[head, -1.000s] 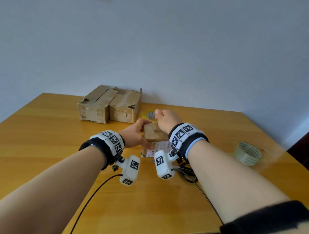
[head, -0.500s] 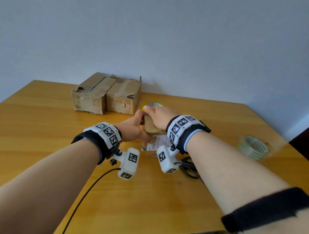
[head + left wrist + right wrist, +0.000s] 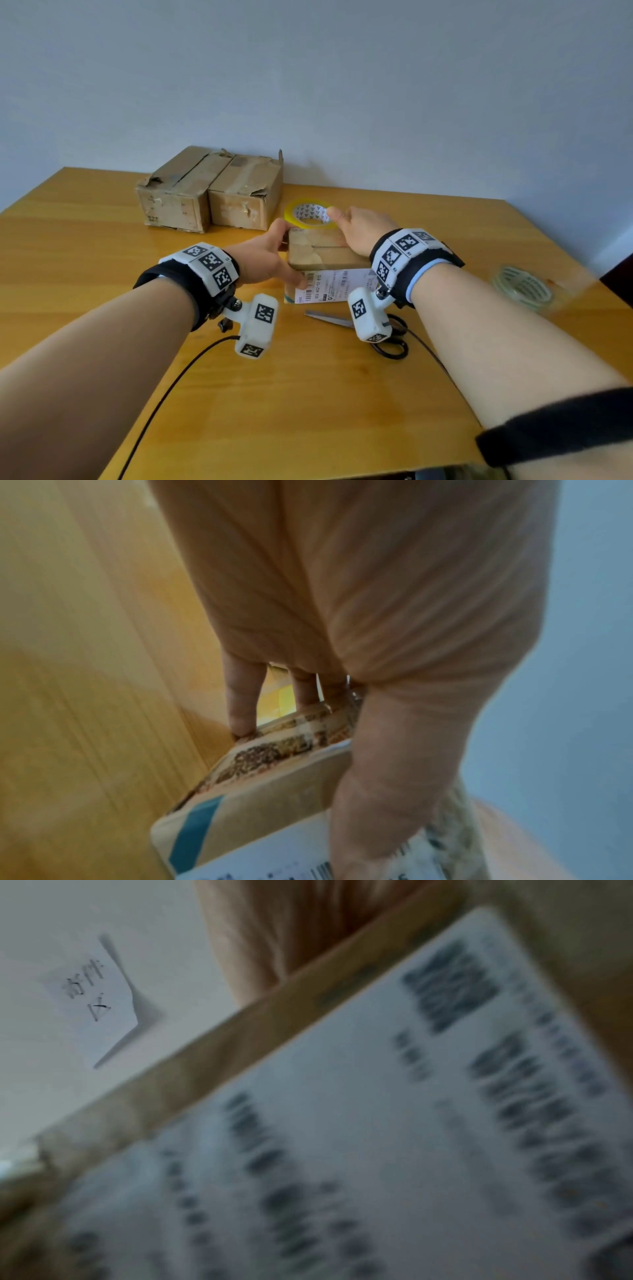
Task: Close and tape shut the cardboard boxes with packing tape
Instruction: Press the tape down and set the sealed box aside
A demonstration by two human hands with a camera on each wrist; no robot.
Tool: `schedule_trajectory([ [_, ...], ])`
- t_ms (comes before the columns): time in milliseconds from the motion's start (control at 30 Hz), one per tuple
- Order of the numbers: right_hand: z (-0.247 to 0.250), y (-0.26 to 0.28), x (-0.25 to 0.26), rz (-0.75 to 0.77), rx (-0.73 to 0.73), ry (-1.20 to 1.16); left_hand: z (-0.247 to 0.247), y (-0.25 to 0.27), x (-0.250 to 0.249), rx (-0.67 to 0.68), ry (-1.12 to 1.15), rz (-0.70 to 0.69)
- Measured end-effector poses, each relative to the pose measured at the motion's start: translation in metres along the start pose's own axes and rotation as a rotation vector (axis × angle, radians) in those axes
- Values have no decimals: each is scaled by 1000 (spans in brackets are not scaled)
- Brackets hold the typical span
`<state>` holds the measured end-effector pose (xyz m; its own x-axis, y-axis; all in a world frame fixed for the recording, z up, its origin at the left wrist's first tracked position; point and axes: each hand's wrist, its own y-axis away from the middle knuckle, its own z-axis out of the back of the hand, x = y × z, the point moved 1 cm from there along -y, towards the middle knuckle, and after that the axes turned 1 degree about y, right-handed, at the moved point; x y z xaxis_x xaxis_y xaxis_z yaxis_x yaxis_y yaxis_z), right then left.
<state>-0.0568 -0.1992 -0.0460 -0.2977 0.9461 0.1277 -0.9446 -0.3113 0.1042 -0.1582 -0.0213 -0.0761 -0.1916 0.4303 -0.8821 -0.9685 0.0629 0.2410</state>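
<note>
Centrally, between the two hands, a small cardboard box [image 3: 323, 251] stands on the wooden table [image 3: 85, 246], its top flaps lying folded down and meeting along a seam; nothing of its contents is visible. A white shipping label [image 3: 329, 286] covers the side of the box that faces the person, and the right wrist view shows that label only as blurred print. The left hand [image 3: 265, 258] grips the box's left end, thumb on the labelled face and fingers [image 3: 240, 696] curled around the far edge, as the left wrist view confirms. The right hand [image 3: 359, 229] lies over the box's right end; whether its fingers curl around the box or merely rest on it cannot be told. Just beyond the right hand, a roll of yellow-edged packing tape [image 3: 310, 213] lies flat on the table. Beyond the left hand and farther back, two larger worn cardboard boxes [image 3: 209, 192] sit side by side, touching, their flaps closed and their contents hidden. Below the right wrist, a pair of black-handled scissors [image 3: 363, 327] lies on the table. Well to the right of the right forearm, a second, clear tape roll [image 3: 522, 287] rests near the table's edge.
</note>
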Motion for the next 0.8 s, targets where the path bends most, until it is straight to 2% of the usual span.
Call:
schedule_trajectory([
  [100, -4, 1, -14, -75, 4, 2, -2, -1, -1, 15, 21, -1],
  [300, -2, -7, -49, -45, 35, -384, -3, -2, -3, 51, 69, 10],
  [433, -12, 5, -57, -65, -26, -585, -4, -2, -4, 58, 96, 28],
  [533, -11, 12, -60, -142, 2, -727, -5, 0, -2, 66, 146, 30],
  [667, -27, 11, -73, -384, 139, -1221, -7, 3, -1, 72, 221, 25],
  [733, -33, 8, -83, -391, 150, -1438, -8, 3, 0, 68, 317, 27],
  [800, -16, 26, -77, -335, 136, -1501, -6, 4, -4, 6, 415, 19],
])
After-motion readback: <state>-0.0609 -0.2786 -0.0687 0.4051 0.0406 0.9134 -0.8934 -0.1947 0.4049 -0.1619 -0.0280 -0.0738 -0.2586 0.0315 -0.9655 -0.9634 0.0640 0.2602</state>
